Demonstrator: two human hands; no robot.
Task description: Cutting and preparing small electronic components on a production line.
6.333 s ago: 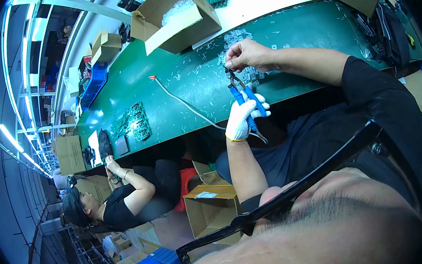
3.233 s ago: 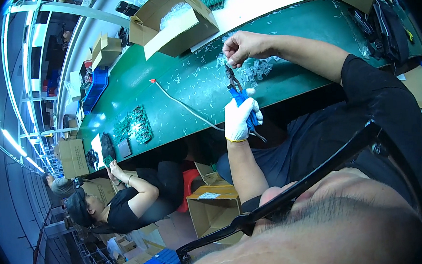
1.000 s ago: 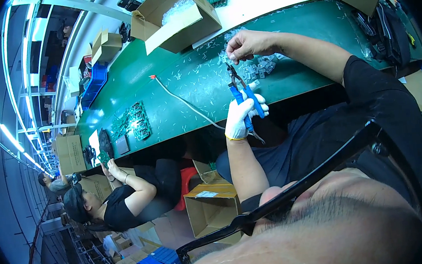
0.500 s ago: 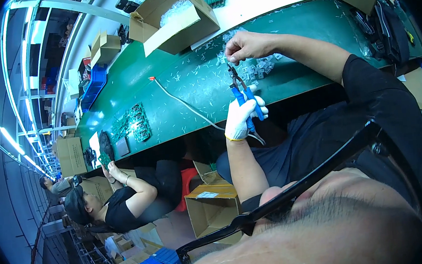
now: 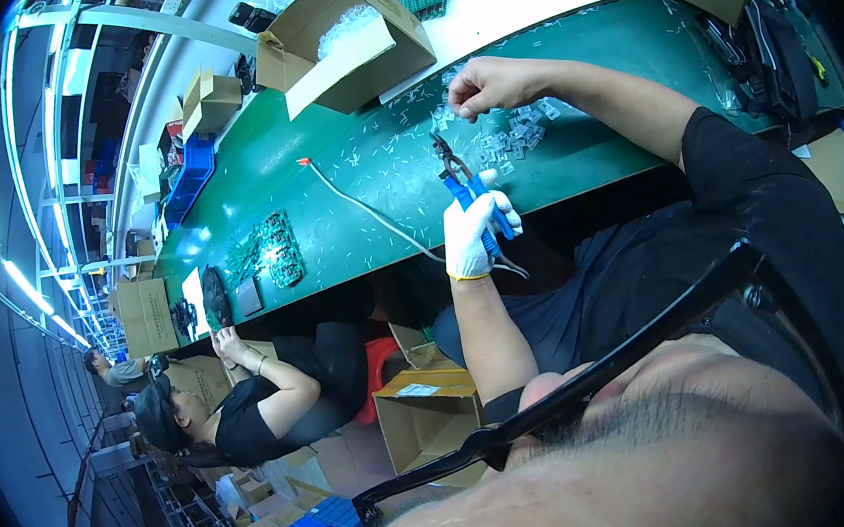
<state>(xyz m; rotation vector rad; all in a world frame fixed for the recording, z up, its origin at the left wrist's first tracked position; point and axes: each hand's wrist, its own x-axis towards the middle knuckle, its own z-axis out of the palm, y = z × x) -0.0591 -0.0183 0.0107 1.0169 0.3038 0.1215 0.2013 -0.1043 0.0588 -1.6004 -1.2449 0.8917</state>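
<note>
My left hand (image 5: pixel 470 234), in a white knitted glove with a yellow cuff, is closed around a pair of blue-handled cutting pliers (image 5: pixel 452 166). The dark jaws point up and away, a little below my other hand. My bare right hand (image 5: pixel 492 87) reaches in from the right, thumb and fingertips pinched together; whatever they hold is too small to make out. Beneath and beside it, small clear plastic parts (image 5: pixel 526 132) lie in a heap on the green bench top (image 5: pixel 339 231), with many thin whitish slivers scattered about.
An open cardboard box (image 5: pixel 349 54) holding clear pieces stands at the back. A pale cable with an orange tip (image 5: pixel 356 197) crosses the bench. Farther left lie green circuit boards (image 5: pixel 280 248); another person (image 5: pixel 264 403) sits there. A black bag (image 5: pixel 776 62) is at right.
My left hand and the pliers have shifted slightly left and the jaws have come away from my right fingertips. The other person's hands no longer show a green board.
</note>
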